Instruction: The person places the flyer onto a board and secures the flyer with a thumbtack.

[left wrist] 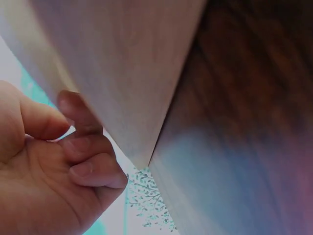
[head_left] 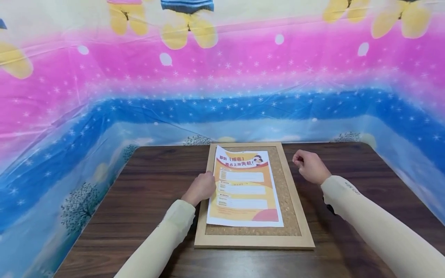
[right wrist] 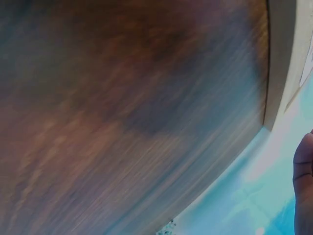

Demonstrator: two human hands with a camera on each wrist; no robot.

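A cork board (head_left: 290, 216) with a pale wooden frame lies on the dark table. Over most of its cork rests a printed sheet of paper (head_left: 240, 216), orange and white with red lettering, its top left corner lifted a little. At the sheet's left edge, over the frame, is my left hand (head_left: 201, 188), its fingers curled and thumb near the index finger (left wrist: 80, 112). No object shows between them in the left wrist view. To the right of the board, apart from it, my right hand (head_left: 310, 166) hovers with curled fingers. Only one finger (right wrist: 304, 169) shows in the right wrist view.
The dark wood-grain table (head_left: 146, 185) extends on both sides of the board. A patterned cloth (head_left: 222, 108) in pink, blue and pale tones hangs behind and around the table's edges. The board's far end reaches close to the table's back edge.
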